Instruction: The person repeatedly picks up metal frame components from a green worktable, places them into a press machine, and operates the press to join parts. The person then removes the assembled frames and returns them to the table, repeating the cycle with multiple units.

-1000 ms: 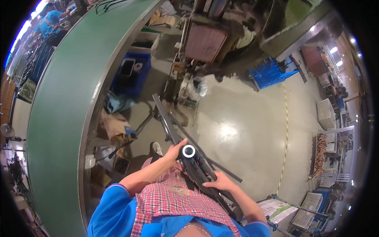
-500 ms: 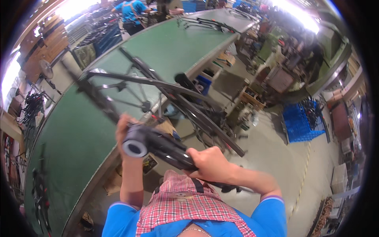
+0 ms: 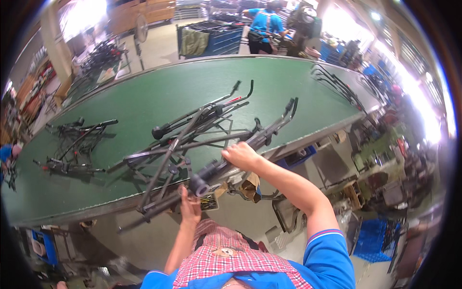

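A folding frame of dark grey tubes point(image 3: 175, 149), resembling a stroller frame, lies slanted over the front edge of the green table point(image 3: 86, 103). My right hand point(image 3: 243, 155) is closed round one of its tubes, near the curved handle end. Close to that hand, a thick joint with a pale round open end point(image 3: 200, 188) faces me. Just below this joint is my left hand point(image 3: 190, 208), its fingers and thumb stretched apart beside the lower tube; whether it bears any weight is hard to see. Beneath or behind the frame, more dark tubes with curved ends point(image 3: 216, 108) overlap it.
Another folded dark frame point(image 3: 77, 144) lies on the table at left, and several curved tubes point(image 3: 339, 89) at its far right. Beyond the table a person in blue point(image 3: 264, 26) stands by a blue bin point(image 3: 219, 41). A blue crate point(image 3: 373, 241) sits on the floor at right.
The frame has swung from in front of my body down onto the table. My right hand still grips it; my left hand's fingers have loosened. My view has turned left.
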A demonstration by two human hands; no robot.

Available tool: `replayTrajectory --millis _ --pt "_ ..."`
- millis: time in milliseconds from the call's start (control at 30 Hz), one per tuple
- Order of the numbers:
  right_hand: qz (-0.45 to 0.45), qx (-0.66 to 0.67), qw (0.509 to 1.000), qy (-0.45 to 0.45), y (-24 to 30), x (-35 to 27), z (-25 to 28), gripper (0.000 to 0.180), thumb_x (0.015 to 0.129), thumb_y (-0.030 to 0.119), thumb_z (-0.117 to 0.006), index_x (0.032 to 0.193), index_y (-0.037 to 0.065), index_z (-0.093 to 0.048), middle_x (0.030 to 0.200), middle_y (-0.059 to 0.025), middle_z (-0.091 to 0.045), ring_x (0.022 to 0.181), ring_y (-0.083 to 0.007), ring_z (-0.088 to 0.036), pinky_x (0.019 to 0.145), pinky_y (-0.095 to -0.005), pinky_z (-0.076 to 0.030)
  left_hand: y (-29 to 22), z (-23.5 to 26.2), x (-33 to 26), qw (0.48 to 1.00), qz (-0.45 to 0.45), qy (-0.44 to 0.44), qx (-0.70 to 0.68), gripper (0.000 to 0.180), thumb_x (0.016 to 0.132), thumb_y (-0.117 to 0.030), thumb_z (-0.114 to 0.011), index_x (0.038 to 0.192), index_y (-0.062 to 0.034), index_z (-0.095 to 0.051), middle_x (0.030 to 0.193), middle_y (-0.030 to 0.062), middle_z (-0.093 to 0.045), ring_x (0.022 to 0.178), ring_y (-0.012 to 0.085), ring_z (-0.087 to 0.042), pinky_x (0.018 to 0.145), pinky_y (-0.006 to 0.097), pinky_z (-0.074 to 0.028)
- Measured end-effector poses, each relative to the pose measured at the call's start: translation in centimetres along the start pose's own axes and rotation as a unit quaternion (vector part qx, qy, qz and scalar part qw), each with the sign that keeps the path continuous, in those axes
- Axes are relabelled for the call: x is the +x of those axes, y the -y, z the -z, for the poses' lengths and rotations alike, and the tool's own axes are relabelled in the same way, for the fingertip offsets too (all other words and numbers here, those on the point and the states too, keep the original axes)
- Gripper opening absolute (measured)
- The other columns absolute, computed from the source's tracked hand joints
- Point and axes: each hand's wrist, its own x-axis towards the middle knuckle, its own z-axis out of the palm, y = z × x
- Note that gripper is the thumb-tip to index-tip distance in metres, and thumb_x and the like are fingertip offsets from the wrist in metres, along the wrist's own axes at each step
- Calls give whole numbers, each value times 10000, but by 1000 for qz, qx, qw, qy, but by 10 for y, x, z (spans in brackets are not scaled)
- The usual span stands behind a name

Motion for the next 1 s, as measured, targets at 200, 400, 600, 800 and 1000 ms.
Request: replayTrajectory --millis 200,400,600,800,1000 --pt "-14 92 990 -108 24 -30 -44 328 803 108 -557 1125 48 -535 1108 -104 -579 1108 -252 -545 981 -385 -416 7 -7 -14 999 22 -20 15 370 936 -433 -522 1182 -156 -534 1105 19 -625 967 165 -614 845 330 -501" --pt "-155 301 939 67 48 -152 -80 481 759 191 -672 1199 68 -519 1117 -122 -585 1080 -289 -558 910 -393 -461 -16 -16 104 991 97 -23 84 566 924 -584 -436 1162 -87 -563 1111 25 -622 994 173 -594 867 351 -484" --pt "-404 341 806 267 103 -409 -214 411 766 309 -685 1117 104 -623 1017 -136 -659 967 -320 -630 802 -440 -525 12 -4 156 894 -196 -144 377 586 965 -497 -432 1169 43 -531 1124 122 -580 923 249 -582 778 374 -468" --pt "-673 383 621 125 155 -613 -255 368 777 281 -647 1066 53 -659 1008 -187 -654 960 -349 -616 840 -431 -494 141 -55 48 494 -488 -17 719 459 928 -189 -543 1295 61 -423 1324 241 -432 1247 366 -397 1064 447 -307" --pt "-795 225 558 -78 42 -712 -287 276 815 163 -576 1045 31 -652 1043 -227 -633 978 -386 -592 841 -452 -476 288 -167 -51 548 -224 359 721 385 910 -113 -533 1252 45 -456 1318 226 -427 1248 358 -405 1051 408 -308"
